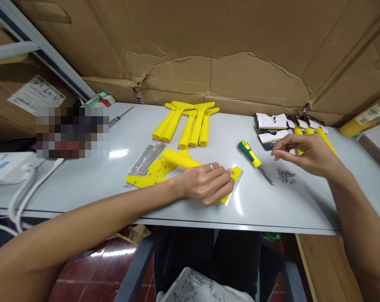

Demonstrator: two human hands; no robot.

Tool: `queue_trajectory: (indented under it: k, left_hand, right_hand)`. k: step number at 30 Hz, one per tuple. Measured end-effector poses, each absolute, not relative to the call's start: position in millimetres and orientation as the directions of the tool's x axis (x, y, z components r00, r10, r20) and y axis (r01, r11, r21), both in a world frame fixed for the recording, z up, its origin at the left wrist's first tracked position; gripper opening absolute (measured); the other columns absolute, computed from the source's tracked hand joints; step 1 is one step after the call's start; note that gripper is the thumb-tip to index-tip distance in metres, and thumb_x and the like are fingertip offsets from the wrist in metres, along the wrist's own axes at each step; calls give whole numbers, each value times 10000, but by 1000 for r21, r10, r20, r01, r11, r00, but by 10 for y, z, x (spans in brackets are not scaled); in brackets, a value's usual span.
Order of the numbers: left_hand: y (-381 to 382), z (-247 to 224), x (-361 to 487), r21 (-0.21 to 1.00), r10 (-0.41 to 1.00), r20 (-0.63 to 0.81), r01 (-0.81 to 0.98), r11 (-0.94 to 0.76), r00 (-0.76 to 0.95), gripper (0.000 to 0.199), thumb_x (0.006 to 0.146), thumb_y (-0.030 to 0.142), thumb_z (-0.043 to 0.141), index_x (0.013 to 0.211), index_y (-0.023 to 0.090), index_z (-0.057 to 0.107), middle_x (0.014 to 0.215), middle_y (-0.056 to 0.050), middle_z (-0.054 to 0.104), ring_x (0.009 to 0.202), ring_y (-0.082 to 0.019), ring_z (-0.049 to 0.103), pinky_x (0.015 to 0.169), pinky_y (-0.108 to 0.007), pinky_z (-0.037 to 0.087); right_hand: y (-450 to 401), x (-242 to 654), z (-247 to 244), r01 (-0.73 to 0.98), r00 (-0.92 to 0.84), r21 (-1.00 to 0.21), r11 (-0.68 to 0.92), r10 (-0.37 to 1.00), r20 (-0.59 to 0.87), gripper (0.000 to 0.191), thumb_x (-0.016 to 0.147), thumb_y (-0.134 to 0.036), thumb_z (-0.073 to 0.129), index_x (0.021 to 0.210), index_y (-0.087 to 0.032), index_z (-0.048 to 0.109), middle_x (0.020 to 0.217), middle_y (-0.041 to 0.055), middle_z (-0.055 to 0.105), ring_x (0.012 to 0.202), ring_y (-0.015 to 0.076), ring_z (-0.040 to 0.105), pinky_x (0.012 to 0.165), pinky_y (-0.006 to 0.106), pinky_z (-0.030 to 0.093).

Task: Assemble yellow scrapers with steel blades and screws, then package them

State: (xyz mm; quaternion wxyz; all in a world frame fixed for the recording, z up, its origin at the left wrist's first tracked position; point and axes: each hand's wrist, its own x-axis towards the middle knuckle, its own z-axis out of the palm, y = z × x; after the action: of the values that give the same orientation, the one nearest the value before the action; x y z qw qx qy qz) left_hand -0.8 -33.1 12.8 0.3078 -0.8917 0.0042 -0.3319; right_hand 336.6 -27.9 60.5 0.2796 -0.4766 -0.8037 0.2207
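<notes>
My left hand [208, 183] is wrapped around a yellow scraper [180, 158], whose handle points to the upper left. Its wide head sticks out past my fingers, with a thin metal blade [240, 178] along the edge and a screw in it. My right hand [308, 153] hovers over the table with thumb and fingertips drawn together; what they pinch, if anything, is too small to tell. Below it lies a small pile of screws [285, 175]. Between my hands rests a green and yellow screwdriver [250, 153], tip toward me.
Several yellow scraper handles [193, 128] lie at the back. Metal blades [149, 158] and yellow plastic pieces [142, 181] are beside my left forearm. Black-and-white packaging cards [271, 122] and finished-looking scrapers [309, 129] sit back right. Another screwdriver [122, 116] and white cables [23, 193] are leftward.
</notes>
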Motion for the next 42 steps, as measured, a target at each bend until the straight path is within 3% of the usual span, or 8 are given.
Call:
queue_trajectory:
  k: [4,8,13,17,22,32,36,42]
  left_hand:
    - [-334,120,7,-588,-276,583,162,-793,764,243,1023,73,608,809,140,700,781,-64,745,692,-158,700,608,-267,562]
    - [-339,112,24,-610,-315,583,147,-778,749,209,1018,109,632,830,122,722,805,-89,753,702,-165,702,612,-272,562]
    - [-334,118,47,-649,-372,567,121,-751,735,217,1002,125,615,820,137,733,759,-70,743,649,-161,687,594,-267,557]
    - [-325,131,48,-662,-394,561,108,-742,728,216,992,160,615,809,164,731,772,-58,746,655,-163,694,587,-270,563]
    - [-322,155,44,-659,-412,561,86,-747,718,242,987,195,641,755,194,709,712,-16,690,611,-151,665,548,-270,549]
    - [-333,176,49,-657,-423,558,70,-750,714,247,972,171,650,734,201,711,692,0,681,596,-146,658,558,-275,557]
    - [-347,179,36,-672,-423,546,76,-737,724,257,978,162,640,739,214,717,709,7,704,624,-147,676,561,-268,550]
    - [-357,208,32,-682,-455,549,60,-729,702,260,961,161,653,729,217,755,682,1,708,606,-160,695,523,-264,554]
  right_hand:
    - [-493,2869,545,387,-380,-803,452,872,308,119,930,-359,834,953,-242,827,843,15,811,725,150,755,682,291,612]
    - [-606,2602,429,369,-506,-795,482,821,263,134,961,-334,792,1008,-224,853,935,40,844,753,153,768,685,281,620]
    - [-629,2557,324,357,-481,-760,543,804,349,103,957,-306,807,985,-212,837,951,39,834,788,151,755,684,275,605]
    - [-631,2523,255,251,-480,-792,556,782,397,19,930,-237,839,948,-232,843,934,23,827,858,163,767,780,314,614]
    - [-629,2481,186,290,-468,-748,596,771,433,53,894,-261,879,939,-278,858,981,21,785,928,180,712,912,404,586]
    - [-676,2465,233,297,-433,-896,329,883,181,97,877,-332,889,943,-269,854,1085,37,736,965,170,681,882,378,530]
    - [-696,2456,255,267,-450,-915,302,879,159,137,882,-330,881,974,-246,823,1076,30,739,812,128,591,780,346,514]
    - [-723,2468,289,256,-475,-916,310,865,161,126,917,-322,843,995,-227,818,1051,37,736,825,128,634,760,324,538]
